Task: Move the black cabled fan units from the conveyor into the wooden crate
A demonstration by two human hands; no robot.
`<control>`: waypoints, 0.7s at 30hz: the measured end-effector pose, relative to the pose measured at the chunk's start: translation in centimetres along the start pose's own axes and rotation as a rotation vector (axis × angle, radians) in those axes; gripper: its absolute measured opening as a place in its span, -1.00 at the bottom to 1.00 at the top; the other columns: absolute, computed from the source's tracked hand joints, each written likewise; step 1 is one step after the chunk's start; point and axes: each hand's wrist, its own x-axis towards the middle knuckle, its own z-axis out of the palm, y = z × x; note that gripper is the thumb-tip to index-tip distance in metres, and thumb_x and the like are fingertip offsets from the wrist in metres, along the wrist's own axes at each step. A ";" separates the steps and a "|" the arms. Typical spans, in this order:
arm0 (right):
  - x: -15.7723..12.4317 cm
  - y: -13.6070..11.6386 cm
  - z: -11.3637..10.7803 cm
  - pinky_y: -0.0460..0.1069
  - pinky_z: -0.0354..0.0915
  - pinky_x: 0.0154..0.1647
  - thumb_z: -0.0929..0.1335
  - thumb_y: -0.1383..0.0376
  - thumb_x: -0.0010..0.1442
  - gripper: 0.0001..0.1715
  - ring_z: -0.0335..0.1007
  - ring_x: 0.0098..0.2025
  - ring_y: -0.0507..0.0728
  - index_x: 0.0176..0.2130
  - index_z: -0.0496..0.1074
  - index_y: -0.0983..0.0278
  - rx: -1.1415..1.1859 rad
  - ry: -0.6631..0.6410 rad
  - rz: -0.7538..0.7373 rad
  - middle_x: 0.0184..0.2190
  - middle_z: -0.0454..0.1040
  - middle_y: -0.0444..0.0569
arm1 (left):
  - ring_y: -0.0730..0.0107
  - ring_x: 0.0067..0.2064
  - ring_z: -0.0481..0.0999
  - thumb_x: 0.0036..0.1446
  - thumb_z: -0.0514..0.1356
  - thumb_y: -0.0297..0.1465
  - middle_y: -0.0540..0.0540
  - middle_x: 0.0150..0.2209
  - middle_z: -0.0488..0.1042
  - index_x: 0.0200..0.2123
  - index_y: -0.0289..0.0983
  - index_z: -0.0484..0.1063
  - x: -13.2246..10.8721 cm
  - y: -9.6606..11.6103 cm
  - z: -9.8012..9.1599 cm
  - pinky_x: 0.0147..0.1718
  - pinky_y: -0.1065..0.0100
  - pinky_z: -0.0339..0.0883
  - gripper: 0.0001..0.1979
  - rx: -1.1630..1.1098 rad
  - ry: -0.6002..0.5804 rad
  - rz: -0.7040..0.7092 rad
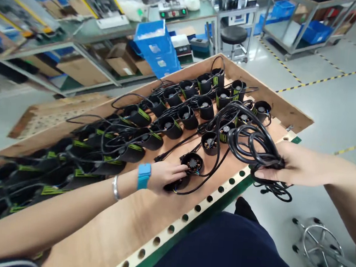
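My right hand (283,165) is closed around a bundle of coiled black cable (250,142), raised over the front edge of the wooden tray (104,222). My left hand (166,177) is closed on a black cylindrical motor housing (182,183) on the tray floor, mostly hidden by the fingers. Its fingertips lie close to another upright housing (194,163), which shows a grey toothed core and coloured wires. A black cable runs from the housings up toward the coil. Several similar housings (186,116), some with green markings, stand in rows behind, cables draped over them.
A light strip with round holes (184,218) edges the tray's near side. Blue bins (154,44) and a workbench (96,31) stand beyond it. A black stool (234,35) is farther back, and a wheeled metal base (322,248) stands on the floor at lower right.
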 end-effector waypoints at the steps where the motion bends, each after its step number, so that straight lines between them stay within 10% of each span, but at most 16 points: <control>1: -0.2 -0.1 0.5 -0.09 0.30 -0.32 0.32 0.19 0.27 -0.77 0.25 -0.35 0.00 -0.21 0.37 0.34 -0.004 0.001 0.025 -0.37 0.37 -0.11 | -0.04 -0.08 0.50 -0.12 0.25 -0.19 -0.44 0.10 0.34 0.07 -0.38 0.31 0.1 -0.5 -0.1 -0.25 0.14 0.48 -0.33 0.008 -0.006 0.020; 12: 0.1 -1.0 3.0 -0.14 0.20 -0.48 0.31 0.17 0.27 -0.73 0.11 -0.47 -0.05 -0.38 0.27 0.30 0.069 0.041 0.080 -0.50 0.23 -0.20 | -0.16 0.00 0.46 -0.14 0.24 -0.23 -0.51 0.18 0.21 0.05 -0.33 0.27 -0.7 -3.5 0.1 -0.24 0.04 0.48 -0.36 0.019 0.051 0.153; 17: 0.2 -1.5 3.3 -0.11 0.20 -0.48 0.28 0.13 0.29 -0.69 0.16 -0.48 -0.04 -0.38 0.28 0.31 0.036 0.011 0.158 -0.50 0.26 -0.17 | -0.26 0.17 0.31 -0.17 0.21 -0.36 -0.52 0.33 -0.08 0.14 -0.29 0.16 -1.8 -2.1 -1.0 -0.07 -0.07 0.41 -0.28 -0.139 0.152 0.074; 21: 0.4 -2.2 3.1 -0.10 0.22 -0.50 0.29 0.15 0.28 -0.71 0.18 -0.53 -0.03 -0.38 0.25 0.28 0.051 0.023 0.168 -0.61 0.18 -0.23 | -0.16 0.30 0.13 -0.10 0.19 -0.30 -0.39 0.29 0.07 0.25 -0.23 -0.02 -1.2 0.7 -3.4 0.17 -0.12 0.20 -0.18 -0.321 0.413 -0.106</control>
